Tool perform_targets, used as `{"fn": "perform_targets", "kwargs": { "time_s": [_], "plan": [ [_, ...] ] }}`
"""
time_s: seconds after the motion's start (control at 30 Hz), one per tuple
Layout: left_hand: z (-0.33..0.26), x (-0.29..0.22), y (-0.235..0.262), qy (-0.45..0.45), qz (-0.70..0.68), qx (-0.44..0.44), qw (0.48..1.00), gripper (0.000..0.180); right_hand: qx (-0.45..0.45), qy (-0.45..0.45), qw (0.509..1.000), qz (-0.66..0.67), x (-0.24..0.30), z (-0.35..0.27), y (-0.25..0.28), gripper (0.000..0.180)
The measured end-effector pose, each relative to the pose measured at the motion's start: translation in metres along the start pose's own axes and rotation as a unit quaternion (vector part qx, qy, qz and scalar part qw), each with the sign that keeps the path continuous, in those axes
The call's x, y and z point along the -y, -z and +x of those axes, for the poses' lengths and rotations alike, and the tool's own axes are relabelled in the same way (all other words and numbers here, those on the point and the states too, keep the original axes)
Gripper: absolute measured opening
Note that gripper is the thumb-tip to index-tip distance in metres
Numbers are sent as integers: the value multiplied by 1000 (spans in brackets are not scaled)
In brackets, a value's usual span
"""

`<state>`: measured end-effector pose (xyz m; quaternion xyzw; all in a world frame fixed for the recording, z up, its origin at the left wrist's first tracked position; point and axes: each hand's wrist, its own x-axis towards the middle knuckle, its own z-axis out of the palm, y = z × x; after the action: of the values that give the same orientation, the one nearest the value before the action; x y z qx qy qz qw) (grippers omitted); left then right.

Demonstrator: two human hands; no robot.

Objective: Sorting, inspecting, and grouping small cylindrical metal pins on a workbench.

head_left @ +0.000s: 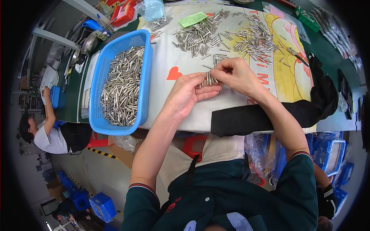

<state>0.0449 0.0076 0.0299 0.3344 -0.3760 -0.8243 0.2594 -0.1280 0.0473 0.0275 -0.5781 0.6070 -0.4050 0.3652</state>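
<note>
Pinching short metal pins at the bunch's right edge, the right hand works best while the left hand, thumb opposing partly extended fingers, holds them steady above the printed cloth.

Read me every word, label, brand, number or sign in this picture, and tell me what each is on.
I won't copy out printed words, but here's where print stands:
White-and-yellow printed cloth: large red lettering, partly covered.
Light-green rectangular paper slip: any markings are too small to read.
Dark green short-sleeved shirt: small red chest emblem, too blurred to read.
Small silver metal pins: no text visible.
</note>
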Motion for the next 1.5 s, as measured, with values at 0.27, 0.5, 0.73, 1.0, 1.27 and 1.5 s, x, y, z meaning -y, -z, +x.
{"fn": "perform_targets", "kwargs": {
  "time_s": [0.27,0.5,0.73,1.0,1.27,1.5],
  "plan": [
    [-3,2,0,45,-74,12,996,22,24,3,999,-37,-6,2,-1,22],
    [-4,5,-2,56,-103,14,993,26,31,21,999,-3,-9,2,-1,15],
    [-6,5,-5,74,-130,-8,989,29,28,6,999,23,-2,1,-1,16],
    [-5,8,-7,76,-141,-9,987,31,30,10,999,12,-3,1,-1,18],
    [-6,9,-6,71,-160,-12,984,31,31,46,998,-23,-2,-1,-2,19],
    [-6,7,-7,67,-175,-18,982,32,-16,215,971,-101,6,-8,-6,16]
  ]
}}
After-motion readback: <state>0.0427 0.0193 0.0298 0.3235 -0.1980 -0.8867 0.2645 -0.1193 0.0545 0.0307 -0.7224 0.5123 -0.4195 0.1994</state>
